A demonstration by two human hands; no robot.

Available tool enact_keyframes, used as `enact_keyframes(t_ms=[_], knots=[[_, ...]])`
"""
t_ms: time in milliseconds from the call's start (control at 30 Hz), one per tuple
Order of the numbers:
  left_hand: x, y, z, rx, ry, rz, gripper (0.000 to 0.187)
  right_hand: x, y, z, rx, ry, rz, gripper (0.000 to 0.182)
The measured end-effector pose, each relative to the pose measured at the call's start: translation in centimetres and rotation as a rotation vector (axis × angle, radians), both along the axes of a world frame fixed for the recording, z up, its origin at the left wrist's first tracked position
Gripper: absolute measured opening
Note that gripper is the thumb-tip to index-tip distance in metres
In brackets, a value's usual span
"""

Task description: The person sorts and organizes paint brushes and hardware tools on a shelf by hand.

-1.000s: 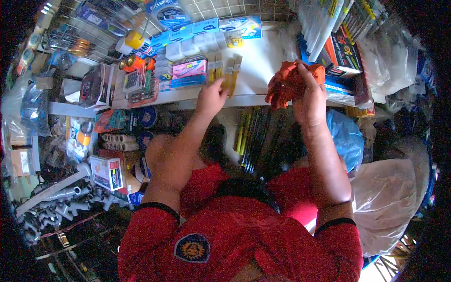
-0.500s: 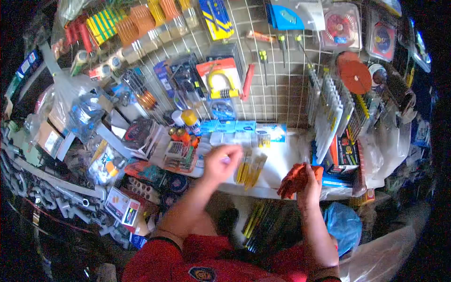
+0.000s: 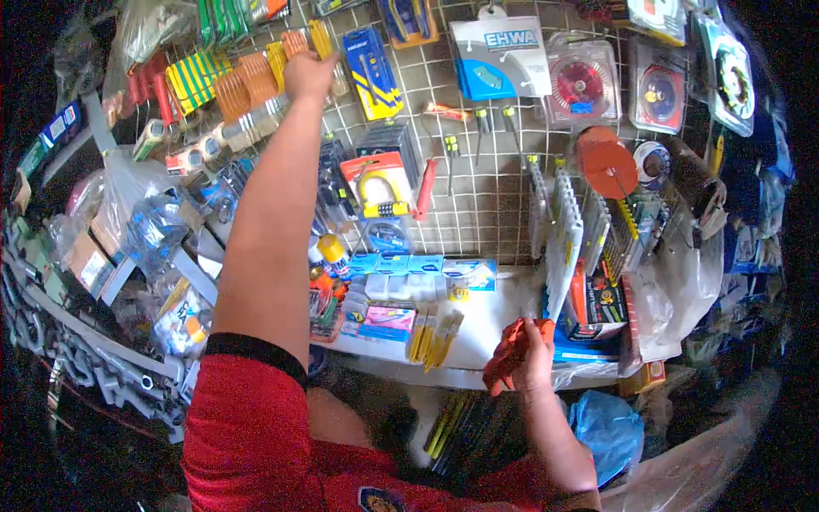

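A person in a red shirt stands at a crowded hardware stall, seen from above. A wire grid wall (image 3: 495, 192) hung with packaged tools serves as the landmark. The left hand (image 3: 307, 72) is stretched high to the grid's upper left, fingers curled around a yellow-and-orange hanging pack (image 3: 305, 41); how firmly it grips cannot be told. The right hand (image 3: 533, 363) is low, below the grid at the front edge of a white shelf (image 3: 499, 320), fingers closed tightly on a bunched orange cloth (image 3: 509, 350). Small yellow-handled brushes (image 3: 433, 337) lie on the shelf just left of the cloth. The step in hand looks like reaching a hanging item; next would likely be lifting it clear of its hook while the cloth remains gripped.
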State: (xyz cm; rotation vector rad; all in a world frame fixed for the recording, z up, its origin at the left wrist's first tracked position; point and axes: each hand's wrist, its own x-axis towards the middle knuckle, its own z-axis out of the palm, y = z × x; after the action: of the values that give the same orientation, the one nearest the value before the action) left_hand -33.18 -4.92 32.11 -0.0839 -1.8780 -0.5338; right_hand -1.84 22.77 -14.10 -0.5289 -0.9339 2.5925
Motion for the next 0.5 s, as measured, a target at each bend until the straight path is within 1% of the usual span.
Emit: enact_keyframes(t_ms=[33,67,100,133,167,200,233,267,333,400,500], knots=[[1.0,0.2,0.1,0.010,-0.060,-0.038,0.042,0.6,-0.3,1.8,-0.035,0.017,0.007,0.015],[1.8,0.4,0.3,0.018,-0.121,-0.074,0.041,0.4,-0.2,2.0,-0.035,0.022,0.001,0.015],[0.6,0.3,0.3,0.033,-0.043,-0.021,0.039,0.3,-0.1,2.1,-0.030,0.018,-0.025,0.015],[-0.2,-0.1,0.2,0.029,-0.040,-0.022,0.039,0.3,-0.1,2.2,-0.026,0.011,-0.048,0.015],[-1.0,-0.6,0.0,0.070,0.023,-0.039,0.038,0.4,-0.1,2.6,-0.066,0.024,-0.012,0.015],[-1.3,-0.9,0.0,0.111,0.087,-0.056,0.037,0.1,0.1,1.8,-0.070,0.025,-0.010,0.015],[-0.4,-1.0,0.0,0.082,0.106,-0.043,0.034,-0.5,0.4,0.5,-0.065,0.025,0.006,0.015],[0.5,-1.1,0.0,0.078,0.107,-0.041,0.034,-0.9,0.6,-0.4,-0.059,0.025,0.022,0.015],[2.1,-1.6,0.2,0.153,0.072,-0.137,0.035,-0.3,0.3,0.6,-0.079,0.042,0.044,0.016],[3.8,-2.2,0.0,0.151,0.031,-0.159,0.033,0.5,0.0,2.0,-0.094,0.056,0.063,0.016],[5.3,-3.8,-0.2,0.229,0.118,-0.486,0.029,1.4,-0.2,3.3,-0.079,0.017,0.046,0.016]])
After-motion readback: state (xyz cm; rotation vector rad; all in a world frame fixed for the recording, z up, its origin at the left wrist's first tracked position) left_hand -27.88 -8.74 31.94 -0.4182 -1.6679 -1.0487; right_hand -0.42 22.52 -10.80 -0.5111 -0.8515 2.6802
